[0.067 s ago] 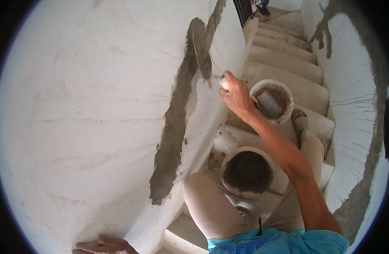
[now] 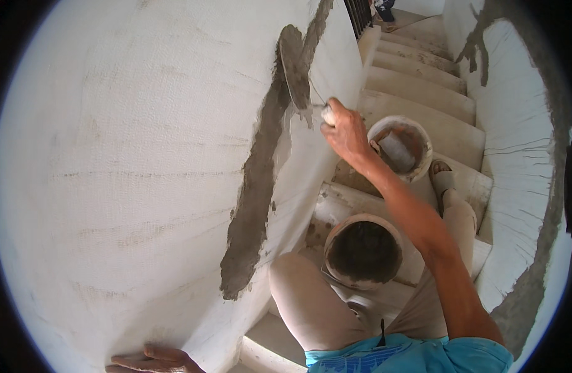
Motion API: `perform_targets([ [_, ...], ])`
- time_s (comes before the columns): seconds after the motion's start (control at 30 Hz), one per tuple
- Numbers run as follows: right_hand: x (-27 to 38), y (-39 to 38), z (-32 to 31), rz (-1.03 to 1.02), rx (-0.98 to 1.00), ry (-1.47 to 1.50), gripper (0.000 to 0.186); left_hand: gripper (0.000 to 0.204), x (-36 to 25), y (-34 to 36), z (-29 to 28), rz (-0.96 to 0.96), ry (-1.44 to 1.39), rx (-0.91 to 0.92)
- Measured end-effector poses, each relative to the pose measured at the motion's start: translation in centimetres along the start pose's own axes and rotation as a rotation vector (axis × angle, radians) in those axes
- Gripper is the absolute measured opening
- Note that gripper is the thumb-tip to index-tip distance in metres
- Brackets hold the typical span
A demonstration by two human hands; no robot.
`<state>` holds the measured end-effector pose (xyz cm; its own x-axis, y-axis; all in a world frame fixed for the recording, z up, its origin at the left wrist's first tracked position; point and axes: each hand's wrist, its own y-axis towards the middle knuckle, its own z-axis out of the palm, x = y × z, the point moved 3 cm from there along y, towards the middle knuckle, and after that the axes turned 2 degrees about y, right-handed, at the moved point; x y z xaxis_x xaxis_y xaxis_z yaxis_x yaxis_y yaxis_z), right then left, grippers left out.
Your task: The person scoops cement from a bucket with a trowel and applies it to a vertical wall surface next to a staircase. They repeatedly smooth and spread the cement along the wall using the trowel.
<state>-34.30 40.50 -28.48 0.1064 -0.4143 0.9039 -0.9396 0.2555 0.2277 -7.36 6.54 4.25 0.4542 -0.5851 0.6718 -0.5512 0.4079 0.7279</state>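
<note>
My right hand (image 2: 348,132) is closed around the pale handle of a trowel (image 2: 296,78). The trowel's mortar-smeared blade lies against the white wall (image 2: 155,137), at the upper part of a long grey strip of wet mortar (image 2: 253,193). At the lower left, my left hand (image 2: 154,360) rests on the wall with its fingers stretched out, holding nothing. A bucket of dark grey mortar (image 2: 364,252) stands between my legs, below my right forearm. Beyond that forearm is a second bucket (image 2: 424,133) with a greyish flat piece and murky brownish contents inside.
Steps (image 2: 423,84) run away from me toward the top, with a dark railing (image 2: 358,17) beside them. Part of another person (image 2: 385,11) shows at the far end. The wall on the right (image 2: 516,112) carries a curved grey mortar band (image 2: 535,273).
My right hand and the trowel have shifted slightly left, the blade sliding a little across the mortar strip. My left hand stays in place on the wall.
</note>
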Motion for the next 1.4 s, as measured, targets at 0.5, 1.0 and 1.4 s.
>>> perform_targets([
  [0.5, 1.3, -5.8, 2.4, 0.028, 0.044, 0.034, 0.023, 0.068, 1.3, -0.8, 0.3, -0.046, 0.042, 0.021],
  [1.0, 3.6, -8.6, 3.3, 0.014, 0.098, 0.006, 0.024, 0.074, 1.8, -1.4, 0.8, -0.134, 0.034, 0.059],
  [1.4, 5.5, -12.6, 3.1, -0.038, 0.123, 0.046, 0.028, 0.068, 2.0, -1.6, 0.9, -0.138, -0.049, -0.004],
])
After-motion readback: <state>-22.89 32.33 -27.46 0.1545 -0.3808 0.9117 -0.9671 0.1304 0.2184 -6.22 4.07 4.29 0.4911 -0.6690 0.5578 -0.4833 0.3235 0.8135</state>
